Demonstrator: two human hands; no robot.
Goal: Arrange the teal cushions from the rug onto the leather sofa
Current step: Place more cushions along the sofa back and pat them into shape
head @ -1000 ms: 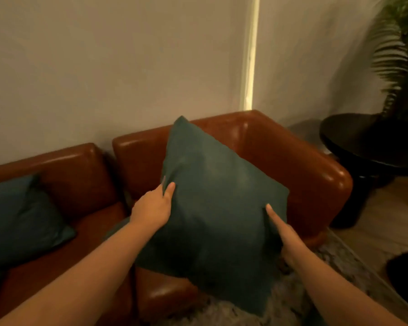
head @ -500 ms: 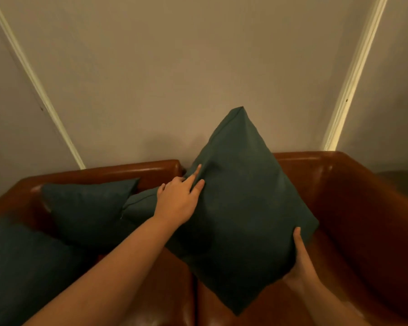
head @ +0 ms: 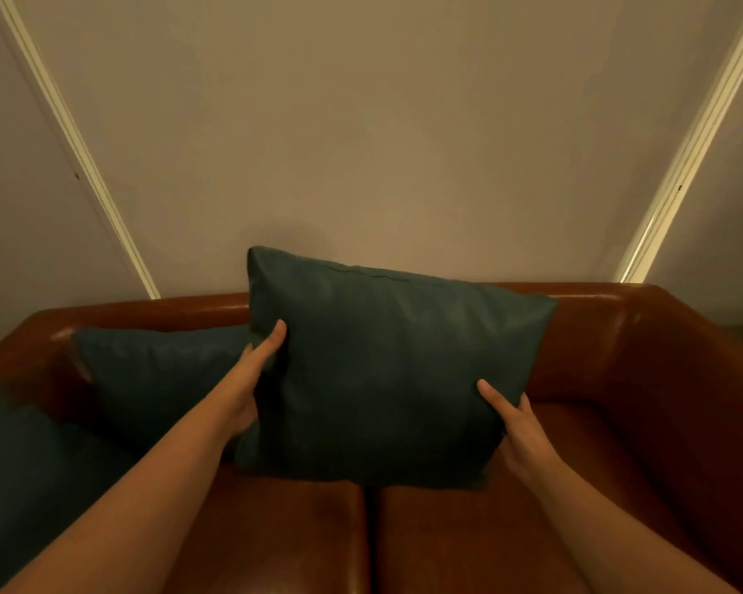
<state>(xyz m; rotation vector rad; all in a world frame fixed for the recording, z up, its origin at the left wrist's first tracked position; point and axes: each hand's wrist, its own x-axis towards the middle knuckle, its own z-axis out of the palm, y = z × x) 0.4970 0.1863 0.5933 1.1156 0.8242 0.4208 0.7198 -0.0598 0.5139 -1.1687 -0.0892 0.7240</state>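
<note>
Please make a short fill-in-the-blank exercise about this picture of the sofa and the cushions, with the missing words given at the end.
1. The person holds the teal cushion with ____ hands.
2. The sofa is made of brown ____.
3. The left hand grips the cushion's ____ edge; the right hand grips the opposite one.
4. A second teal cushion leans against the ____ of the sofa.

Missing words: both; leather; left; backrest

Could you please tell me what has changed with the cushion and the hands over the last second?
The held teal cushion went from over the sofa's right arm, standing on a corner, to squared up with its lower edge on the seat of the leather sofa. The left hand and right hand shifted to its side edges. Both hands still grip it; the second cushion stays put.
</note>
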